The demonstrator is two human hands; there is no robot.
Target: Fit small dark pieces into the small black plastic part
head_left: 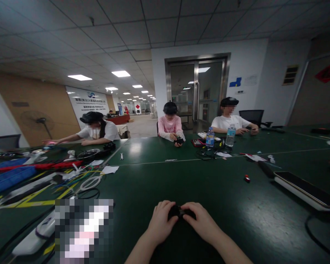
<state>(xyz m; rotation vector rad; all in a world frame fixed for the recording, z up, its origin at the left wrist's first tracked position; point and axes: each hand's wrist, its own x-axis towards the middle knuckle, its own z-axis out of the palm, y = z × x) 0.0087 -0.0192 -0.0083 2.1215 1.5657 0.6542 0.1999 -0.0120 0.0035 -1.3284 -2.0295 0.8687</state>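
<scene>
Hiding most of a black object, your left hand and right hand grip it, fingers curled; the green table is glossy.

Clear plastic bottles stand toward a smooth, glossy worktop's far edge; toward the near edge, a black object looks plastic.

A green table carries a white power strip, blue tray, wrench and two bottles
</scene>
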